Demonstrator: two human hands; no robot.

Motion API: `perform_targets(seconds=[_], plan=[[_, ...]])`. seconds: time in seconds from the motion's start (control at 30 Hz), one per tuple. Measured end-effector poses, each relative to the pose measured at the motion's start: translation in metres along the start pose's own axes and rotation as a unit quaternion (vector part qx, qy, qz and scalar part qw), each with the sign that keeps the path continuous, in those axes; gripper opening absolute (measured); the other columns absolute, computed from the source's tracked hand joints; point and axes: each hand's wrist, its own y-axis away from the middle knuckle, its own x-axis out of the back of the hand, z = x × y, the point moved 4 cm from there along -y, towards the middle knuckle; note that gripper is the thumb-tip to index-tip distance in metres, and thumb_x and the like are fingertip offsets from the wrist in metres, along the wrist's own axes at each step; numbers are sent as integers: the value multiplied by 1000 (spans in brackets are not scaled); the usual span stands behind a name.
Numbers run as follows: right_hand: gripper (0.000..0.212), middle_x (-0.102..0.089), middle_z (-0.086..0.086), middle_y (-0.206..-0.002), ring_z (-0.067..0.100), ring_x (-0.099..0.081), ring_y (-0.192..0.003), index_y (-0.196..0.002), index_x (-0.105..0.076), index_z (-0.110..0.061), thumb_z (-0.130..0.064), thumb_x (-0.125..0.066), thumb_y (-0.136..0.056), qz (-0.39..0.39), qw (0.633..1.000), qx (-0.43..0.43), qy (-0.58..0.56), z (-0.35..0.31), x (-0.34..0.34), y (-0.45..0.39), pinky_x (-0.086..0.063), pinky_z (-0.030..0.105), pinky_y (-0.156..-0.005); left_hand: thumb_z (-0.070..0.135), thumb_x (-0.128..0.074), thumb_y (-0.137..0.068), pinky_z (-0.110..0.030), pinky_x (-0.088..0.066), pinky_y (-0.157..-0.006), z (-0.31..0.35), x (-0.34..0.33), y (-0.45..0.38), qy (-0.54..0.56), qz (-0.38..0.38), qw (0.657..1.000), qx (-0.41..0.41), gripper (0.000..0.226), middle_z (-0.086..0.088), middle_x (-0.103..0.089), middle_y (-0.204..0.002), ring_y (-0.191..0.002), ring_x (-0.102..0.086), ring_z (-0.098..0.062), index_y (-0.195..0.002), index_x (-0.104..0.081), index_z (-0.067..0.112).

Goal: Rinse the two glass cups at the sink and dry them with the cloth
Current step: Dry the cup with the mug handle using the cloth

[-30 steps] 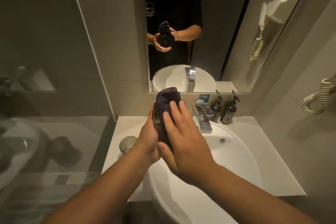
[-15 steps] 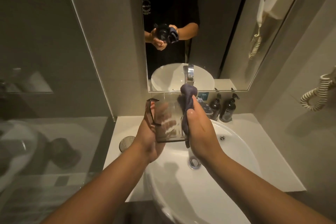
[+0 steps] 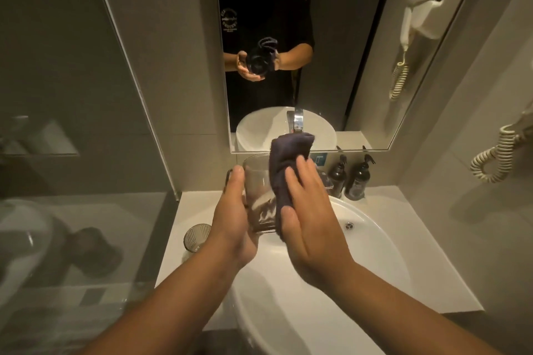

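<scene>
Two cups: one held over the sink (image 3: 375,242), one on the counter (image 3: 418,228).
Held cup (image 3: 258,181): clear glass w/ handle on its left side, upright, mouth slightly tilted away, above basin's left-rear part.
L hand (image 3: 233,210): wrapped round held cup from the left, thumb up along near wall, fingers behind glass, seen through it.
Cloth (image 3: 285,164): dark, bunched; top end sticks up above cup rim, rest draped down cup's right side.
R hand (image 3: 308,210): fingers nearly straight, slightly spread, pressing cloth flat against cup's right wall; palm over cloth's lower end.
2nd cup (image 3: 197,236): ribbed glass, stands on counter left of basin, just beside L wrist, apart from held cup.
Tap (image 3: 326,180): mostly hidden behind R hand's fingers.
Bottles (image 3: 356,179): 2 dark pump bottles side by side at counter's back, right of tap.
Mirror (image 3: 340,52): shows person in dark shirt holding cup and cloth w/ both hands.
Hair dryer: only seen reflected in mirror, upper right; coiled cord (image 3: 490,155) on right wall.
Glass panel (image 3: 72,153): left of counter.
</scene>
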Motion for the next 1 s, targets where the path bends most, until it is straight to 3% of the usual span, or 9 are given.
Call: perform_targets(seconds=[0.1,0.2,0.33,0.47,0.53,0.6,0.77,0.9,1.0], plan=[[55,-18,7,-158,19,-5,-150,-147,-31,-8,-28,-30,-96,21,993,94,61,-3,-1,7,-5,25,-121,61,-31,-99,-39,-55,-78,-2,2,-1,26,-1,1000,13,61,-10,-77,-104,-96,-74,-26,-101,-78,23],[53,-12,-3,-161,8,-8,-148,-149,-19,-29,-30,-26,-96,-6,994,-2,-110,10,-1,1,-11,27,-121,63,-29,-98,-43,-55,-83,-4,3,-1,67,-9,997,27,68,-15,-76,-106,-95,-74,-29,-94,-80,18],[48,-50,-5,-141,12,-45,-132,-146,-32,-31,-33,-25,-98,-17,934,-120,-337,16,-6,-3,-37,43,-111,62,-28,-99,-49,-54,-93,7,1,-2,52,-12,998,35,65,-14,-75,-111,-105,-71,-31,-114,-71,16],[59,-39,-8,-151,5,-32,-140,-151,-26,-26,-43,-29,-94,21,952,-138,-271,20,0,-11,-29,38,-116,46,-41,-102,-47,-61,-83,12,6,-14,-71,72,994,-51,34,-9,-75,-107,-96,-74,-27,-114,-63,23],[62,-32,-9,-155,2,-26,-142,-152,-23,-24,-43,-28,-93,29,966,-127,-224,22,3,-12,-26,37,-118,41,-46,-100,-49,-60,-84,17,14,-17,-167,159,961,-150,16,1,-71,-106,-97,-71,-22,-112,-55,33],[60,-30,-9,-156,1,-25,-142,-152,-22,-25,-39,-28,-94,35,973,-113,-198,22,5,-11,-26,32,-118,46,-42,-97,-51,-59,-85,20,14,-15,-226,167,936,-213,20,7,-69,-105,-98,-69,-19,-109,-56,38],[56,-11,-14,-157,-6,-5,-145,-147,-11,-33,-37,-27,-94,34,995,-40,-87,10,5,-2,-8,16,-118,85,-32,-79,-50,-58,-89,5,-6,-14,-111,-28,993,-16,80,-5,-70,-122,-110,-69,-25,-128,-59,29],[56,-15,-6,-158,9,-9,-149,-149,-23,-17,-30,-29,-95,37,997,39,-62,7,9,-3,-9,23,-120,73,-21,-93,-43,-52,-92,1,-11,-13,9,-79,996,34,78,-13,-72,-120,-110,-69,-27,-117,-73,20],[48,-22,-18,-156,0,-18,-145,-144,-24,-38,-32,-28,-97,15,979,-17,-202,16,10,-9,-18,21,-118,73,-25,-92,-47,-47,-103,-6,-11,-12,85,-107,988,69,78,-14,-68,-126,-115,-66,-29,-121,-71,17]])
